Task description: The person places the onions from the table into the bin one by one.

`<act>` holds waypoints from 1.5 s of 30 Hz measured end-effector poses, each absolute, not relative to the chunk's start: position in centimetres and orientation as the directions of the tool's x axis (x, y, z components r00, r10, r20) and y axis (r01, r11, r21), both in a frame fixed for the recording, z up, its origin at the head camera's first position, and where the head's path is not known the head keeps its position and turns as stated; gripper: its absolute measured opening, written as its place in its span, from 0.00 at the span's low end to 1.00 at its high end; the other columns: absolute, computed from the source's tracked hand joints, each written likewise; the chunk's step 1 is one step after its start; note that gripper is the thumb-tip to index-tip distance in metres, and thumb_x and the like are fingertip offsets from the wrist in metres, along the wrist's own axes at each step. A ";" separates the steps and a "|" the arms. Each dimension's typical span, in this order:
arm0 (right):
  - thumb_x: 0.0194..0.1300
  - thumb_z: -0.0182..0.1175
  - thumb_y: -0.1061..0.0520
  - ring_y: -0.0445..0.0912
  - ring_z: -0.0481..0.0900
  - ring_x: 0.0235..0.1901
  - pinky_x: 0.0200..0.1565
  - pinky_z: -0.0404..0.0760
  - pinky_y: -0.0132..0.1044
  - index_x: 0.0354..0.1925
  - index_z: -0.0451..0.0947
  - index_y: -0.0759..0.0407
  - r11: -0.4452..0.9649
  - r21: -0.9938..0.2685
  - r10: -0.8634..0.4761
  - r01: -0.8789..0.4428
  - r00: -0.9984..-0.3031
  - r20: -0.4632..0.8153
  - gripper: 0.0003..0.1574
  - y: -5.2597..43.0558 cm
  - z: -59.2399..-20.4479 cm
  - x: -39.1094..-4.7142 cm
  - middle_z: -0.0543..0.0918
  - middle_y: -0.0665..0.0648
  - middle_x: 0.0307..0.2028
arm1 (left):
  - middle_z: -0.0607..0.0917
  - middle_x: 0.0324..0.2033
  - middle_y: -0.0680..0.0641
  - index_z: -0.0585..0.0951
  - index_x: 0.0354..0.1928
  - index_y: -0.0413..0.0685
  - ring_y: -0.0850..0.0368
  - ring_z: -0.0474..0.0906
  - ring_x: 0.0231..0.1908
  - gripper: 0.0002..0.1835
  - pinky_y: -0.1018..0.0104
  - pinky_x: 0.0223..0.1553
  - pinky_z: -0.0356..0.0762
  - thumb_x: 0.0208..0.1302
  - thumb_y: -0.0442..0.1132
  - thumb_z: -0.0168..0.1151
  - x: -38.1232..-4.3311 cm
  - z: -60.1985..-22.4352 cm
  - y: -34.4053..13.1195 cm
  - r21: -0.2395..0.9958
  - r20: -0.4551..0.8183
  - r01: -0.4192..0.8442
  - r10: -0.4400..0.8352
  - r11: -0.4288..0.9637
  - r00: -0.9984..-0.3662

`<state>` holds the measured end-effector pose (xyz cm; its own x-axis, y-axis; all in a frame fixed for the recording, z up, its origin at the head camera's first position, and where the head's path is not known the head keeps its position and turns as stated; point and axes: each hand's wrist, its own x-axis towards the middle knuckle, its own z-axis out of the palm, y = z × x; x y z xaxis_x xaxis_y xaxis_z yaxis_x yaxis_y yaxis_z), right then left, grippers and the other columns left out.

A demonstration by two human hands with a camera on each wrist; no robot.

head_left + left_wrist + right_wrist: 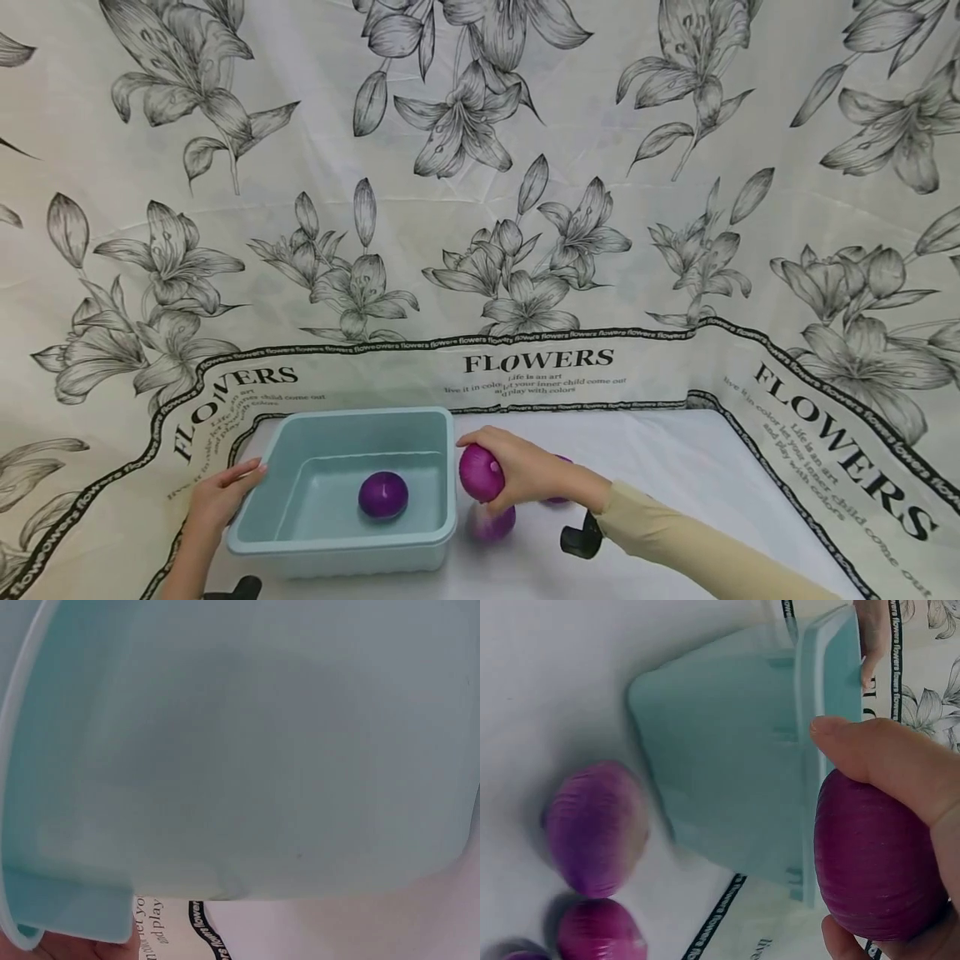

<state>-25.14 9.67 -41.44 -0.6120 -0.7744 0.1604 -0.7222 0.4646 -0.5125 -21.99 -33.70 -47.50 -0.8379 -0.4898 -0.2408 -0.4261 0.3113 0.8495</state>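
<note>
My right hand [510,467] grips a round purple root vegetable [481,472], held up just outside the right rim of a pale blue plastic bin [337,547]. In the right wrist view, thumb and fingers curl round this vegetable [877,859], level with the bin's rim. My left hand [221,496] holds the bin's left rim; in the left wrist view its fingers [82,949] show partly below the edge. Inside the bin lies one dark purple vegetable [383,495]. Below the right hand sits a purple-and-pale vegetable [492,525]; another [559,478] is partly hidden behind that hand.
A white cloth [660,500] covers the table. Floral curtain fabric [540,367] with printed lettering hangs behind and at both sides. In the right wrist view, several vegetables lie beside the bin, including a magenta one [601,931].
</note>
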 end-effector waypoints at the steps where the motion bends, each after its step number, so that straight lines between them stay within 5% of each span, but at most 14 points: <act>1: 0.38 0.78 0.58 0.44 0.75 0.54 0.54 0.77 0.35 0.63 0.66 0.57 0.455 -0.507 -0.780 -0.732 -0.603 0.169 0.53 9.3 -41.2 -25.2 0.75 0.53 0.56 | 0.68 0.65 0.31 0.72 0.62 0.37 0.32 0.69 0.61 0.38 0.46 0.50 0.77 0.58 0.57 0.66 -22.0 -47.6 -33.7 0.852 -0.241 -0.423 -0.486 0.309 -0.840; 6: 0.38 0.79 0.57 0.44 0.74 0.55 0.57 0.76 0.35 0.63 0.65 0.58 0.410 -0.521 -0.797 -0.748 -0.572 0.193 0.54 7.0 -40.5 -25.1 0.75 0.54 0.57 | 0.68 0.64 0.30 0.73 0.62 0.36 0.31 0.66 0.63 0.37 0.41 0.58 0.70 0.58 0.56 0.66 -22.0 -47.7 -33.6 0.853 -0.233 -0.423 -0.501 0.306 -0.833; 24: 0.44 0.78 0.52 0.38 0.73 0.55 0.52 0.75 0.25 0.65 0.64 0.53 0.413 -0.511 -0.832 -0.753 -0.541 0.124 0.53 -0.5 -39.4 -26.0 0.72 0.53 0.60 | 0.68 0.64 0.30 0.73 0.61 0.36 0.31 0.65 0.63 0.33 0.40 0.61 0.67 0.59 0.52 0.65 -22.3 -47.3 -33.2 0.861 -0.233 -0.422 -0.517 0.285 -0.824; 34: 0.44 0.78 0.45 0.39 0.74 0.55 0.52 0.74 0.25 0.65 0.64 0.51 0.440 -0.396 -0.854 -0.806 -0.512 0.091 0.53 -4.2 -40.4 -26.3 0.74 0.52 0.58 | 0.70 0.63 0.30 0.76 0.59 0.38 0.31 0.65 0.63 0.30 0.40 0.60 0.67 0.60 0.50 0.65 -22.2 -47.6 -33.4 0.852 -0.236 -0.437 -0.534 0.289 -0.812; 45: 0.45 0.77 0.46 0.38 0.74 0.54 0.49 0.75 0.25 0.65 0.64 0.51 0.445 -0.406 -0.862 -0.798 -0.505 0.047 0.52 -6.8 -41.5 -26.3 0.73 0.52 0.58 | 0.69 0.63 0.31 0.74 0.60 0.37 0.31 0.65 0.63 0.31 0.40 0.61 0.66 0.61 0.50 0.64 -22.3 -47.8 -33.2 0.863 -0.243 -0.430 -0.530 0.265 -0.813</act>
<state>-26.34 -6.84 -41.49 -0.5046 -0.8621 0.0474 -0.7984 0.4450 -0.4057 -22.32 -33.16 -47.76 -0.8129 -0.5295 -0.2426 -0.4303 0.2653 0.8628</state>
